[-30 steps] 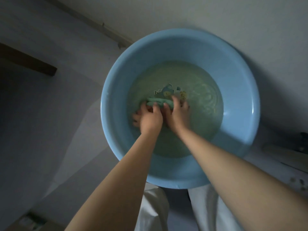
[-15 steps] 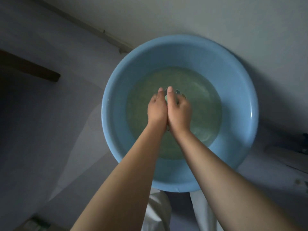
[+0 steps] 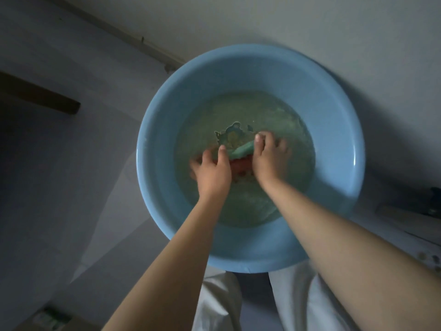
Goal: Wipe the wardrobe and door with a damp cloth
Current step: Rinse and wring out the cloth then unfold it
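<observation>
holding wet cloth (image 3: 239, 152) in water-filled blue basin (image 3: 164, 130): left hand (image 3: 213, 172), right hand (image 3: 269, 158).

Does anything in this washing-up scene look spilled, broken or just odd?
Nothing looks spilled or broken. The blue basin sits level, its water inside. The only oddity is a patchy, worn-looking mark on the basin's bottom. Both hands, left hand and right hand, hold the cloth in the water.

Dim grey floor (image 3: 71, 187) — pale wall (image 3: 310, 25)
</observation>
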`<state>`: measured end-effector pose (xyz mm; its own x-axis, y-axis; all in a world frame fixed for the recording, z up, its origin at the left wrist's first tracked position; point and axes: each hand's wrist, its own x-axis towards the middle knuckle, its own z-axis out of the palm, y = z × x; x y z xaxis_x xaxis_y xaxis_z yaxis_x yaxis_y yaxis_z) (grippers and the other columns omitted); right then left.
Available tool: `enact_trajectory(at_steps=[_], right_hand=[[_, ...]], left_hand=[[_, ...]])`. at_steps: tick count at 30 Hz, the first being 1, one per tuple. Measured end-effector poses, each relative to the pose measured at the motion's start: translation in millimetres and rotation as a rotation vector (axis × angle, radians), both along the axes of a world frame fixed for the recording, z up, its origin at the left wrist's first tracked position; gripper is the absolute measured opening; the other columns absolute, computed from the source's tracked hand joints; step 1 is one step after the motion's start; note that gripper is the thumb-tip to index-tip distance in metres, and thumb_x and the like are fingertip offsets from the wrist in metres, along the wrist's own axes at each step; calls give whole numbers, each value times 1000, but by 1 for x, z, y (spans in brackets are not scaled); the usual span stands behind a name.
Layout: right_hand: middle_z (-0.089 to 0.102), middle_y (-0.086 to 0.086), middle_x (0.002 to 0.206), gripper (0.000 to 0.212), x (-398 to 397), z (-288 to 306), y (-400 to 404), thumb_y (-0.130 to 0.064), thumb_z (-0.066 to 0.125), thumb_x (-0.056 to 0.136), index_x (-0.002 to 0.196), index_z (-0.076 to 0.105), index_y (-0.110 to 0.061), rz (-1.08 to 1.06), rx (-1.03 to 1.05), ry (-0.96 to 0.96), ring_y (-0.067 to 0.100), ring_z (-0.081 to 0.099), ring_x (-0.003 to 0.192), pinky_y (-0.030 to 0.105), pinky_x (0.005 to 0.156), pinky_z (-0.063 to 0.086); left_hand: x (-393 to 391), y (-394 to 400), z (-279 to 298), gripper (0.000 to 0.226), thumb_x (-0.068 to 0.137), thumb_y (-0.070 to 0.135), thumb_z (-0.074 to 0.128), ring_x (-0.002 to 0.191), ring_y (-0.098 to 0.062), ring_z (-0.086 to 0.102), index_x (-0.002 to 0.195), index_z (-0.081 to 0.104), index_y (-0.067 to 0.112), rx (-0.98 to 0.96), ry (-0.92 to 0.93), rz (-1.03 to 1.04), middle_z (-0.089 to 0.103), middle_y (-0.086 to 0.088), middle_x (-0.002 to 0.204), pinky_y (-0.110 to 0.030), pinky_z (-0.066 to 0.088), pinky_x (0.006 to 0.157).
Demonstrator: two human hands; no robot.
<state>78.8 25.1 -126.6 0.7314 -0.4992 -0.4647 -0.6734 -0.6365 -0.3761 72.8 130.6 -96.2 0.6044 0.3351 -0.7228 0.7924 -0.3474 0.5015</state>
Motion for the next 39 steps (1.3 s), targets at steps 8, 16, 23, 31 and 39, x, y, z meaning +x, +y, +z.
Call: enact_trajectory(at_steps=[8,16,23,31,39], right_hand=[[72,14,91,32,-2,34,47,-34,52,95,89,72,-9,-230,567,-85,29,66,91,36,80,51],[68,13,68,46,3,50,46,-33,48,99,67,68,-7,-241,451,-325,28,63,71,36,66,46],[62,14,61,58,-7,33,35,-34,38,102,65,63,2,-15,422,-171,29,57,60,35,55,33],[62,23,101,47,-3,-4,-6,-33,31,104,98,63,1,-75,42,-130,36,56,98,36,75,36],[68,11,99,28,4,29,32,-28,46,98,94,69,-11,-232,584,202,26,62,94,30,79,47]], left_hand=[[18,-14,-1,56,77,59,49,92,-24,64,107,65,15,-414,187,410,66,-6,97,-36,50,92],[22,-21,21,31,103,32,34,69,10,55,80,52,23,-330,-109,158,53,16,77,-14,45,72],[8,-14,18,48,101,38,36,72,-24,56,63,54,13,-195,-75,166,58,-4,64,-34,44,68],[-9,-1,10,47,98,46,32,129,-30,38,121,60,16,-5,-11,-63,44,-15,134,-34,29,107],[5,-8,7,75,74,68,35,115,-35,55,128,53,20,-241,255,293,56,-16,129,-49,41,102]])
